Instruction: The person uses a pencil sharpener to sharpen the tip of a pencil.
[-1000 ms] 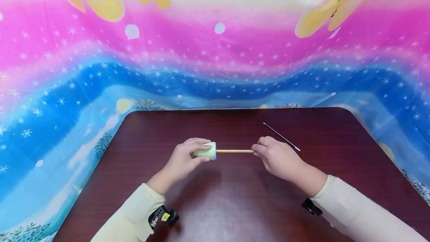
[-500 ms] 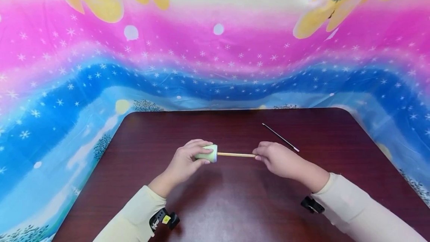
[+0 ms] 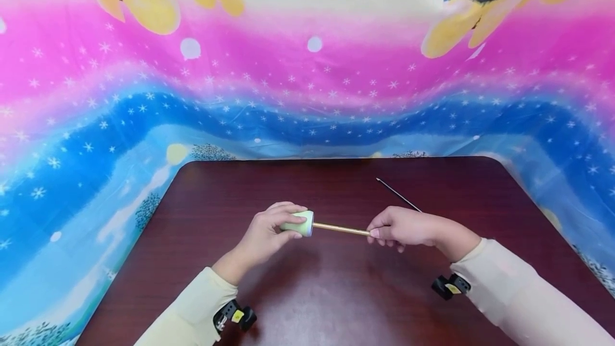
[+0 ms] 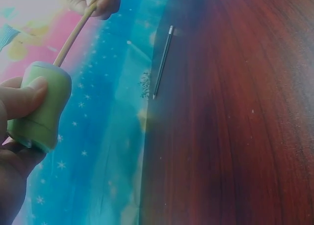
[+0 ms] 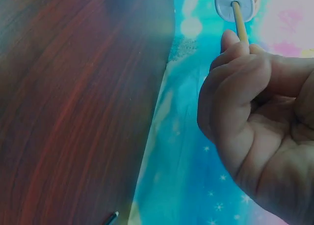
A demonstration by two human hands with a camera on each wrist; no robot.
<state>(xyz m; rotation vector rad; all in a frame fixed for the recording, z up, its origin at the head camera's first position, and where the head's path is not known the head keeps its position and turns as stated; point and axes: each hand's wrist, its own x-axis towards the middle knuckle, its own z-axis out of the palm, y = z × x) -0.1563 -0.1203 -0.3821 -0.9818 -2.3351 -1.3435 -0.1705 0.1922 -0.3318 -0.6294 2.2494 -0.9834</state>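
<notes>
The waisted cylinder (image 4: 49, 107) is of pale green colour, and its end face (image 5: 223, 8) is white. The held pencil (image 3: 342, 228) is golden yellow. Toward the far right corner of the tabletop (image 3: 298, 298), the second pencil (image 3: 399, 195) is dark with a whitish end. The tabletop is reddish brown, with darker wood grain. Along its far edge, the cloth (image 3: 307, 95) shows blue and pink bands with white snowflakes.
</notes>
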